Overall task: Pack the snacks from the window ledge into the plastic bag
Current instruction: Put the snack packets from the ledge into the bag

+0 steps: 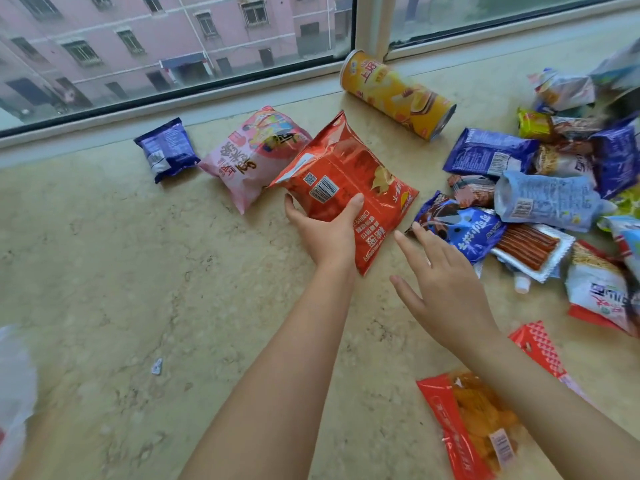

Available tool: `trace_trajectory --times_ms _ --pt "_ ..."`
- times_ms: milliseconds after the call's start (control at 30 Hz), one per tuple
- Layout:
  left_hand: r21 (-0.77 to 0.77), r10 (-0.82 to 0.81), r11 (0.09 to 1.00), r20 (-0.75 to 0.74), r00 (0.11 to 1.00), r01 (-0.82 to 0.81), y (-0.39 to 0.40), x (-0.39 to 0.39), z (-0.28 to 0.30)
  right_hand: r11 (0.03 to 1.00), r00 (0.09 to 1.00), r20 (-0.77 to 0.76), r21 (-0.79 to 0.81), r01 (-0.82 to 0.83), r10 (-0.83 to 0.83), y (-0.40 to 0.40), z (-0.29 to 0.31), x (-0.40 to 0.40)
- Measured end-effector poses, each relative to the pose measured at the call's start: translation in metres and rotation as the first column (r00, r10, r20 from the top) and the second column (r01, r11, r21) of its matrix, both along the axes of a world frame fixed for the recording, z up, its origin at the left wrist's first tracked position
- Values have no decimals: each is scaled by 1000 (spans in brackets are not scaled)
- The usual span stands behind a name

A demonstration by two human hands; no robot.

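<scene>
progress: barely started as far as I can judge, nearly all the snacks are sitting on the window ledge, none visibly bagged

left hand: I've got it clamped on the near edge of the red chip bag, thumb on top, fingers wrapped under the side; the bag is tilted up off the ledge at the far end

right hand: open, fingers spread, gripping nothing, hovering just beside the blue cookie pack

plastic bag: only a blurry white sliver at the far left edge, probably the bag, can't tell what's in it

left to pack, near the window: small blue packet, pink bag touching the red one, yellow chip can lying on its side

left to pack, right side: the big pile of mixed packets, overlapping each other, plus the sausage pack

left to pack, close to me: orange snack pack under my right forearm

my guess: the red bag goes in first, then everything else
</scene>
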State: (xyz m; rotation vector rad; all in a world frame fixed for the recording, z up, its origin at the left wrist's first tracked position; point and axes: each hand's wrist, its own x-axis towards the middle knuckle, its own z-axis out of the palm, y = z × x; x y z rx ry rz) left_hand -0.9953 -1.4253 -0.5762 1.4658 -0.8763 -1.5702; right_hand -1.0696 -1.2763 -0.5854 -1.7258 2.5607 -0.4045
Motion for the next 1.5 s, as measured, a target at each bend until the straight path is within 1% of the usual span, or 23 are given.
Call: trace_trajectory --times_ms 100,233,300,367,433,500,633,733,867,967,1067,1167,1233,1300,1333,1367,1400,1433,1467,1500 --pt "4 29 1000 22 999 -29 -2 -4 -1 1000 1000 -3 0 23 -23 6 -2 -8" --pt "-23 55 998 -16 998 -55 -3 -4 -1 999 999 -4 -3 42 -42 15 -4 -17" --pt "-56 31 998 -51 998 -33 0 -2 0 998 998 19 -15 55 -54 20 -4 -22" --pt "-91 -13 996 -56 998 7 4 3 2 996 996 58 -38 75 -73 22 -4 -28" --pt "-105 -39 994 -56 998 33 8 11 4 993 991 91 -55 106 -101 21 -3 -38" --pt "-109 -48 993 -66 997 40 10 20 7 991 988 90 -43 128 -124 18 -2 -50" --pt "-103 -54 993 -22 998 51 10 39 14 992 993 22 54 114 -116 5 -4 -72" --pt "-82 -52 995 -25 998 49 13 53 16 984 995 0 145 99 -100 -7 -7 -78" --pt "-48 -52 998 -19 998 51 21 68 17 946 992 -73 302 116 -99 -21 -6 -76" --pt "-26 -39 999 -4 999 39 23 76 18 928 989 -118 350 129 -93 -30 -2 -73" --pt "-10 -40 999 -11 999 40 24 87 19 953 992 -96 282 111 -87 -34 3 -68" --pt "-7 -51 999 -17 999 51 22 104 23 984 987 62 110 138 -145 -36 16 -55" --pt "-4 -54 999 -16 998 54 19 120 26 981 965 186 -20 191 -184 -40 29 -42" --pt "-3 -53 999 -7 999 53 16 138 30 964 910 369 -106 243 -189 -45 43 -28" --pt "-6 -53 999 -3 999 53 15 147 32 953 846 501 -121 277 -183 -49 49 -20" --pt "-9 -56 998 5 998 56 14 157 35 939 737 652 -112 324 -177 -53 55 -13" --pt "-13 -59 998 15 998 59 12 168 37 924 583 794 -75 374 -172 -56 60 -4" --pt "-18 -63 998 26 998 63 11 179 39 912 400 901 -15 410 -166 -59 64 6" --pt "-25 -63 998 36 997 64 10 190 42 905 248 955 43 423 -161 -61 66 17" --pt "-31 -60 998 45 997 61 8 203 44 905 160 973 85 416 -165 -63 67 28"
